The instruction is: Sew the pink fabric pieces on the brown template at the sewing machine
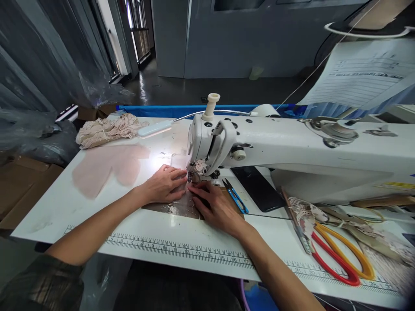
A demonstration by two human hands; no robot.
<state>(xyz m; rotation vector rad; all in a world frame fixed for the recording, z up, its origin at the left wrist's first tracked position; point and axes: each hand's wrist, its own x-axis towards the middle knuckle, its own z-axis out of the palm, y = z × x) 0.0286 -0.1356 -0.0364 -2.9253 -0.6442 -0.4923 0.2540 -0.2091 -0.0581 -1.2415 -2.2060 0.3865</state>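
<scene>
A white sewing machine (292, 147) stands on a white table (136, 235). Under its needle lies a small pale lace piece (199, 166) on the metal plate (177, 207). My left hand (164, 185) lies flat on the plate left of the presser foot, fingers stretched toward the needle. My right hand (215, 206) rests just right of it, fingertips pressed together on the small piece by the foot. What the fingers pinch is too small to see clearly.
Blue thread snips (236, 196) and a black phone (257, 188) lie right of my hands. Red and orange scissors (340, 255) lie with lace scraps at the right. Pink fabric pieces (110, 168) and a lace bundle (108, 129) lie at the left. A ruler strip (181, 248) runs along the front edge.
</scene>
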